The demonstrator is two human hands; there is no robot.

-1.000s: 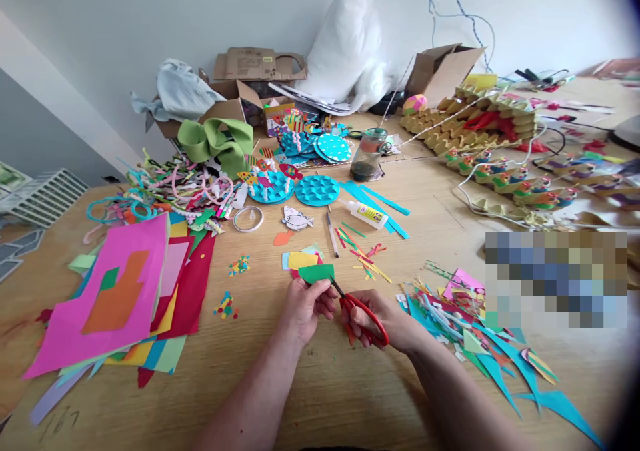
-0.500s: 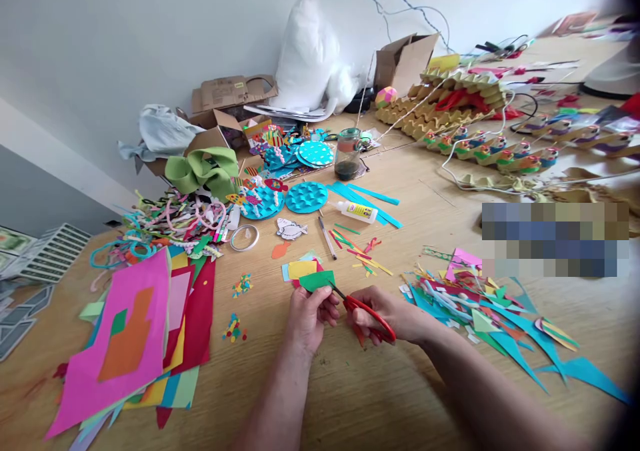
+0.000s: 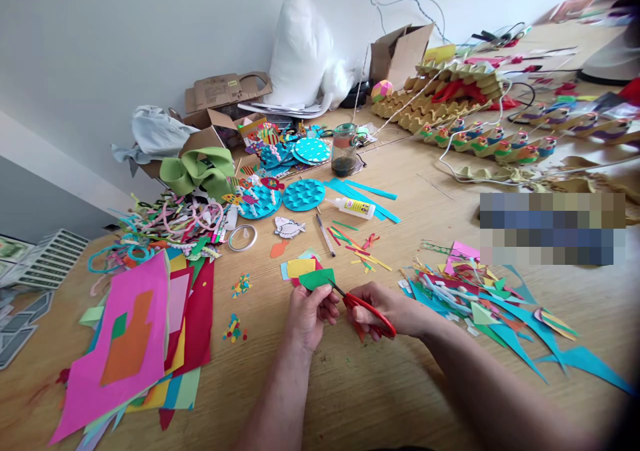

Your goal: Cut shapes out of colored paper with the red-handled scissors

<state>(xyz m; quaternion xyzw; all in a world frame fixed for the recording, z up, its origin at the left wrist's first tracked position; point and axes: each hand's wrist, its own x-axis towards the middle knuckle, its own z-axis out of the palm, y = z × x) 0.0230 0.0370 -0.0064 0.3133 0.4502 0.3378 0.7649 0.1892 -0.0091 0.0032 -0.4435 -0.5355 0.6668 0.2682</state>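
Head view: the green paper (image 3: 316,278) is just above the middle of the near table (image 3: 260,377), its lower edge pinched narrowly between the thumb and fingers of the left hand (image 3: 311,314). The right hand (image 3: 377,311) has its fingers curled around the red handles of the scissors (image 3: 370,313), the dark blades at the paper's right corner; how far apart they stand, I can't make out. Something orange behind those fingers is mostly hidden. Beyond, the paper partly covers a yellow piece (image 3: 301,267). Farther off lies a glue bottle (image 3: 355,208), its yellow label too small to read, and past it a glass jar (image 3: 345,145) has dark stuff at the bottom that I can't identify. Far left, pale cloth (image 3: 161,131) droops over an open cardboard box (image 3: 219,121), its contents largely hidden. Far right, an egg tray (image 3: 400,111) holds a red bundle (image 3: 463,93); nearer, a blocky blur (image 3: 550,229) masks whatever lies there, and a blue scrap (image 3: 595,365) runs into the dark edge.
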